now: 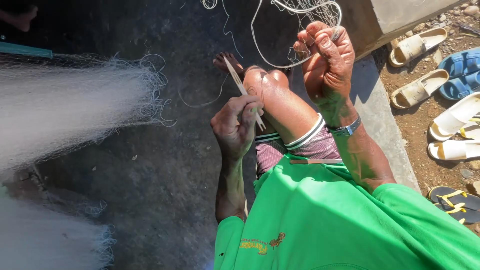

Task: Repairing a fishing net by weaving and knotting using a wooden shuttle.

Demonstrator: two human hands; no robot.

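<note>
My left hand (235,125) grips a long, flat, pale netting needle (240,85) that points up toward my toes. My right hand (326,60) is raised above my bent knee (272,82) and is closed on a bunch of white net twine and mesh (305,12). A loop of twine (260,47) hangs from that hand down beside the knee. I wear a green shirt (340,220), striped shorts, and a metal watch (346,129) on the right wrist.
A heap of fine white fishing net (65,105) spreads over the dark concrete floor (165,170) at left. Several sandals and flip-flops (450,95) lie on gravel at right, beyond a concrete step edge (385,130). Another person's foot (22,17) shows top left.
</note>
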